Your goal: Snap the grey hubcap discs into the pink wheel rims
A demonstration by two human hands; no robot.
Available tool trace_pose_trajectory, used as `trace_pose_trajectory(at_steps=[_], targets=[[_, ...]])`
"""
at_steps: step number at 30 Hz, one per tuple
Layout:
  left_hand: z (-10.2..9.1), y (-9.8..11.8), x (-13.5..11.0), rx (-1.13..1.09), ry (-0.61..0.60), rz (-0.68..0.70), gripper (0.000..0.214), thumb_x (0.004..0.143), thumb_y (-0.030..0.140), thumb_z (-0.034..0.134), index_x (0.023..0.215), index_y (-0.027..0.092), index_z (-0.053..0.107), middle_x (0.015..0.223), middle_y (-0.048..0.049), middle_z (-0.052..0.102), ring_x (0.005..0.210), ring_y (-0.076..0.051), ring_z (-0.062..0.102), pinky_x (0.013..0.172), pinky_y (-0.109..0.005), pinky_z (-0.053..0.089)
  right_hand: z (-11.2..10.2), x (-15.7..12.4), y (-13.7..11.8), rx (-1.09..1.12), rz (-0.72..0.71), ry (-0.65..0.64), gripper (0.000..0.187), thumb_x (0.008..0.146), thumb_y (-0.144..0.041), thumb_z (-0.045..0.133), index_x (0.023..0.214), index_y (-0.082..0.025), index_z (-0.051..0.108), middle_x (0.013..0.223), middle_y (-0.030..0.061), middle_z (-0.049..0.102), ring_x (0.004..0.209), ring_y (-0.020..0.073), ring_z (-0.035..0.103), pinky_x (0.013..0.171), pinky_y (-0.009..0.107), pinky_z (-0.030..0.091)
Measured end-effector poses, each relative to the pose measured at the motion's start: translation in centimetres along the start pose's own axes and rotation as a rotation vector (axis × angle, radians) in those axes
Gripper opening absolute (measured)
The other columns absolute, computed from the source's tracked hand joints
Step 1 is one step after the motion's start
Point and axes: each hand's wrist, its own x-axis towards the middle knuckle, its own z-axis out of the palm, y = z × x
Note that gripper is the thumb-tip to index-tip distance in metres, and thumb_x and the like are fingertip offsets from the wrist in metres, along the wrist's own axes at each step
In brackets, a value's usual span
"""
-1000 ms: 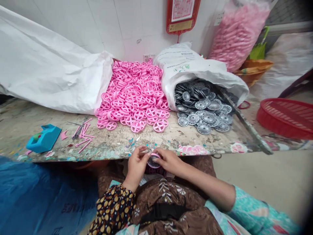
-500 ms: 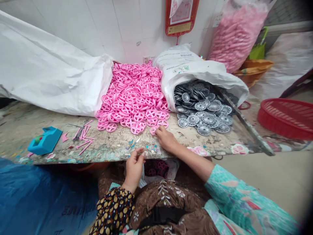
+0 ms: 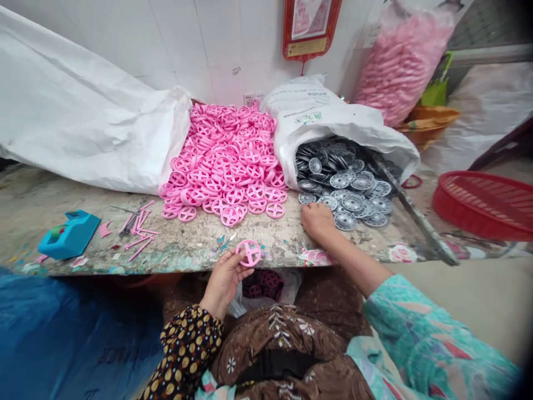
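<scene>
Right hand (image 3: 318, 221): fingertips hidden under the palm at the grey discs (image 3: 345, 221), contact not determinable. Dark wheels (image 3: 262, 283) below the bench (image 3: 187, 250) partly concealed by its edge. Scraps (image 3: 222, 241) on top too small to identify. Pink-filled sack (image 3: 402, 66) cut off by the top edge; red basket (image 3: 483, 205) by the right edge.

Red plastic basket (image 3: 483, 204) and white woven sack (image 3: 83, 105)

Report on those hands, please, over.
Left hand holding a pink plastic wheel. Right hand at the edge of the silver discs. Pile of pink wheels on the bench.
</scene>
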Motion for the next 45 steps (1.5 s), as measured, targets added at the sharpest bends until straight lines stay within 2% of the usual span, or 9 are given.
trace_pose_trajectory(at_steps=[5,9,13,16,23,30,38,42,45], targets=[[-0.1,0.8,-0.2,-0.152,-0.057,-0.054,0.022,0.072,0.022,0.07,0.091,0.015,0.06,0.08,-0.0062,0.071,0.076,-0.018,0.069,0.071,-0.03,0.056,-0.6,-1.3,-0.8,0.084,-0.117,0.114,0.041,0.093,-0.016,0.024,0.114,-0.006,0.057,0.094,0.0188,0.062,0.089,0.0276,0.054,0.078,0.038,0.037],[0.8,0.5,0.2,-0.113,-0.078,-0.056,0.026,0.073,0.024,0.071,0.095,0.015,0.06,0.085,-0.0074,0.071,0.075,-0.016,0.068,0.071,-0.028,0.056,-1.9,-3.8,-5.4,0.506,-0.185,0.236,0.039,0.094,-0.018,0.027,0.124,-0.017,0.051,0.105,0.0119,0.06,0.098,0.0233,0.054,0.086,0.034,0.041],[1.6,-0.1,0.2,-0.141,-0.109,-0.001,0.024,0.07,0.026,0.074,0.088,0.016,0.061,0.081,-0.0029,0.07,0.07,-0.013,0.066,0.07,-0.027,0.055,-2.1,-6.3,-10.3,0.718,-0.334,0.174,0.035,0.095,-0.024,0.031,0.12,-0.019,0.054,0.099,0.0103,0.059,0.093,0.0208,0.055,0.083,0.032,0.045],[1.5,0.1,-0.2,-0.131,-0.115,0.032,0.028,0.068,0.027,0.075,0.091,0.017,0.062,0.084,-0.0019,0.069,0.069,-0.012,0.065,0.066,-0.026,0.055,-2.2,-7.1,-11.1,0.798,-0.294,0.17,0.031,0.093,-0.029,0.04,0.115,-0.017,0.058,0.104,0.0124,0.055,0.1,0.0224,0.053,0.088,0.035,0.043],[1.2,0.3,-0.6,-0.02,-0.191,0.08,0.032,0.07,0.034,0.073,0.095,0.016,0.062,0.089,-0.004,0.066,0.074,-0.014,0.064,0.064,-0.028,0.055,-3.0,-6.3,-9.4,1.299,-0.355,-0.355,0.022,0.087,-0.033,0.052,0.1,-0.018,0.059,0.086,0.002,0.064,0.078,0.0151,0.059,0.072,0.028,0.046],[1.6,-0.3,-0.4,0.093,-0.046,0.198,0.029,0.064,0.036,0.073,0.081,0.015,0.064,0.073,-0.0007,0.061,0.059,-0.011,0.055,0.042,-0.019,0.046,-2.6,-8.1,-10.9,1.241,-0.163,-0.189,0.013,0.085,-0.03,0.052,0.09,-0.021,0.06,0.08,-0.0002,0.065,0.075,0.0147,0.058,0.069,0.025,0.043],[-0.7,-0.7,-0.3,0.522,-0.079,0.208,0.029,0.067,0.041,0.07,0.083,0.017,0.069,0.069,-0.003,0.064,0.058,-0.014,0.057,0.047,-0.021,0.045,-1.5,-9.9,-9.7,1.069,-0.348,-0.333,0.024,0.089,-0.033,0.046,0.105,-0.02,0.058,0.09,0.0033,0.064,0.08,0.0162,0.059,0.073,0.029,0.046],[-2.1,0.0,0.1,0.625,0.052,0.272,0.031,0.07,0.041,0.066,0.092,0.019,0.068,0.065,-0.0013,0.064,0.053,-0.013,0.057,0.048,-0.022,0.045,-2.2,-9.7,-5.1,0.747,-0.384,-0.131,0.042,0.09,-0.04,0.045,0.126,-0.019,0.052,0.111,0.0125,0.057,0.101,0.0225,0.054,0.087,0.036,0.044],[-2.7,0.9,0.7,0.62,0.124,0.328,0.031,0.071,0.042,0.064,0.09,0.018,0.066,0.062,-0.0005,0.063,0.051,-0.013,0.056,0.048,-0.022,0.043,-1.9,-7.0,1.7,0.449,-0.057,0.141,0.047,0.089,-0.046,0.042,0.125,-0.018,0.055,0.123,0.0168,0.05,0.115,0.0304,0.044,0.098,0.048,0.034]])
